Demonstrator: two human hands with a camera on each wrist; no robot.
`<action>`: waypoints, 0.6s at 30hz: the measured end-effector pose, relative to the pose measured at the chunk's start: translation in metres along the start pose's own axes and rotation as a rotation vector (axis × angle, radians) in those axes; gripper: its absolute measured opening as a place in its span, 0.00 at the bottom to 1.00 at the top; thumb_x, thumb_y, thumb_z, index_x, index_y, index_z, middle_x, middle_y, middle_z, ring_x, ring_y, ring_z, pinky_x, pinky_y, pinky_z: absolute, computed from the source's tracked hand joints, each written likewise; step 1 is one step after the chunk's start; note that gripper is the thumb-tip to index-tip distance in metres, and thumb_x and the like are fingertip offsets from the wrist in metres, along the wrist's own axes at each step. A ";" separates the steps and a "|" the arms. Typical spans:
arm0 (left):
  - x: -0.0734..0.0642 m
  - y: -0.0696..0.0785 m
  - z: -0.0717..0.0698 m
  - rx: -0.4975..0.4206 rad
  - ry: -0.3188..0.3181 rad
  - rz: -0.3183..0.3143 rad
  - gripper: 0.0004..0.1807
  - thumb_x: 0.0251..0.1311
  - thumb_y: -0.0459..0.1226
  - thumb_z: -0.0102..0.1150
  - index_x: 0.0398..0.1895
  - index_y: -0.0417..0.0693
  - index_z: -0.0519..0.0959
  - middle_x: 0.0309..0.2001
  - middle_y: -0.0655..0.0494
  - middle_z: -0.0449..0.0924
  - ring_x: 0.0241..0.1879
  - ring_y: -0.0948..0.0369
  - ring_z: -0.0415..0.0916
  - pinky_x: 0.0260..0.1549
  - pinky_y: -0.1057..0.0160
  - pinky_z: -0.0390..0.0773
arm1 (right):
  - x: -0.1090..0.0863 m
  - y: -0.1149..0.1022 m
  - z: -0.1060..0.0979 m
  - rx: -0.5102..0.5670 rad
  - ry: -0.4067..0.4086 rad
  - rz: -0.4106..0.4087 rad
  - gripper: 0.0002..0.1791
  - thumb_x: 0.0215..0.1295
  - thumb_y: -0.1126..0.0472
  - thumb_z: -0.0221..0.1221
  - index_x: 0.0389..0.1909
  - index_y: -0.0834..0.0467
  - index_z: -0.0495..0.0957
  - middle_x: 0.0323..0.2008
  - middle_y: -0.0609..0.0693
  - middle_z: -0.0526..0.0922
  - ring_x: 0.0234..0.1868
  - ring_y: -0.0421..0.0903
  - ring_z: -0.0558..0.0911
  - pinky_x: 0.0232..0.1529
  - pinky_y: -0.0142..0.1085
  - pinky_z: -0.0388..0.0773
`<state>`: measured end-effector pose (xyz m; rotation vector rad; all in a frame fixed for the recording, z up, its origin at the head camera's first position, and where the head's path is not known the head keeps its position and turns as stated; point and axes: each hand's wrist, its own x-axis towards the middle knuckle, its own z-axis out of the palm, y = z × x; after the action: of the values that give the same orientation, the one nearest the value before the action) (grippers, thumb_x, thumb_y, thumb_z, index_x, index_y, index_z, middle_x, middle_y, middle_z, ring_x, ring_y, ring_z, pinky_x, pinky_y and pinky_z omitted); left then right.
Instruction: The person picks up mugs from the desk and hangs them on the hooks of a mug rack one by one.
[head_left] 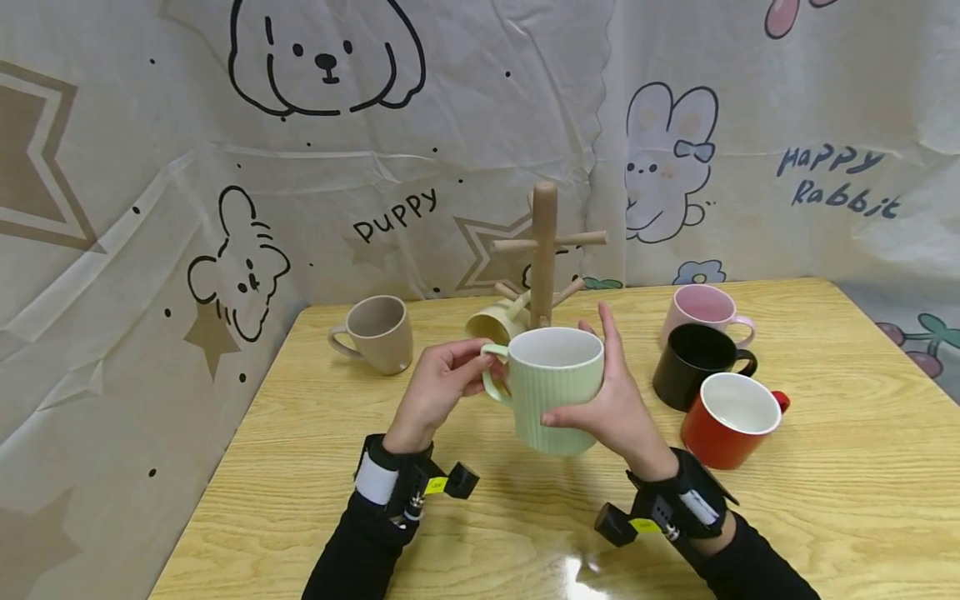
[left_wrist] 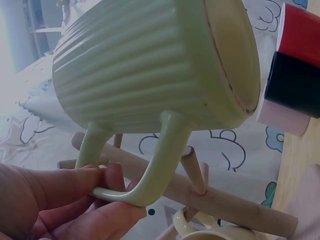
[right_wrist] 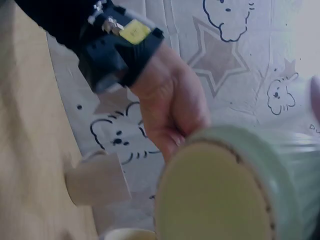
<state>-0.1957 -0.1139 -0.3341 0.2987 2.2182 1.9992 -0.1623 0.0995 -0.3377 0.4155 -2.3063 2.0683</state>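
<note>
Midway above a wooden table (head_left: 825, 500), a person holds a pale green ribbed mug (head_left: 553, 392) in both bare hands, just in front of a wooden mug tree (head_left: 543, 254). The left hand (head_left: 438, 392) pinches the mug's loop handle (left_wrist: 145, 170), fingers and thumb closed on the lower bend, as the left wrist view shows close up. The right hand (head_left: 615, 400) cups the opposite side of the ribbed wall, thumb across the front and fingers standing straight behind the rim, pressing rather than curling round it. The mug sits upright and clear of the table, its white inside looking empty. It appears to be glazed ceramic: rigid, fairly weighty for its size, smooth enough to slip and likely to chip or crack if knocked against a peg or dropped. The ribs give the palm some purchase, yet the handle looks the surest place to hold it, with the other hand steadying the wall or the unglazed foot ring (right_wrist: 220, 200). A yellowish mug (head_left: 491, 321) hangs low on the tree, behind the green one. A beige mug (head_left: 378, 333) stands to the left, well apart, while pink (head_left: 705, 308), black (head_left: 697, 362) and red (head_left: 731, 417) mugs cluster together at the right. Cartoon-printed cloth (head_left: 150, 208) hangs behind the table.
</note>
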 end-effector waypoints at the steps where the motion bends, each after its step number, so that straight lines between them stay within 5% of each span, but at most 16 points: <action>1: 0.000 0.000 0.000 0.004 0.001 0.002 0.14 0.63 0.31 0.50 0.49 0.34 0.77 0.41 0.44 0.81 0.36 0.66 0.80 0.40 0.63 0.81 | 0.000 0.000 0.002 -0.028 0.028 0.008 0.73 0.33 0.55 0.76 0.71 0.44 0.30 0.67 0.60 0.56 0.57 0.55 0.67 0.58 0.54 0.64; 6: 0.000 -0.001 -0.002 0.010 -0.002 0.004 0.14 0.63 0.31 0.51 0.49 0.34 0.77 0.41 0.43 0.81 0.36 0.66 0.80 0.40 0.63 0.81 | -0.002 0.000 0.010 -0.083 0.092 0.041 0.69 0.36 0.65 0.74 0.72 0.45 0.33 0.56 0.57 0.67 0.52 0.51 0.70 0.53 0.46 0.69; 13: 0.000 0.000 -0.004 0.023 -0.012 0.029 0.13 0.63 0.31 0.51 0.49 0.33 0.76 0.42 0.40 0.80 0.36 0.65 0.80 0.40 0.63 0.81 | -0.003 0.001 0.016 -0.035 0.095 0.050 0.51 0.39 0.66 0.72 0.65 0.58 0.53 0.54 0.57 0.70 0.50 0.52 0.72 0.47 0.39 0.72; 18: 0.001 0.000 -0.007 0.051 -0.025 0.022 0.13 0.62 0.32 0.53 0.47 0.34 0.77 0.43 0.40 0.80 0.39 0.62 0.81 0.41 0.61 0.81 | -0.004 0.003 0.016 -0.032 0.089 0.017 0.48 0.40 0.67 0.71 0.63 0.59 0.56 0.54 0.57 0.71 0.50 0.52 0.72 0.47 0.39 0.72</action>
<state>-0.1979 -0.1204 -0.3330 0.3532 2.2628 1.9414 -0.1570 0.0849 -0.3435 0.2972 -2.2967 2.0109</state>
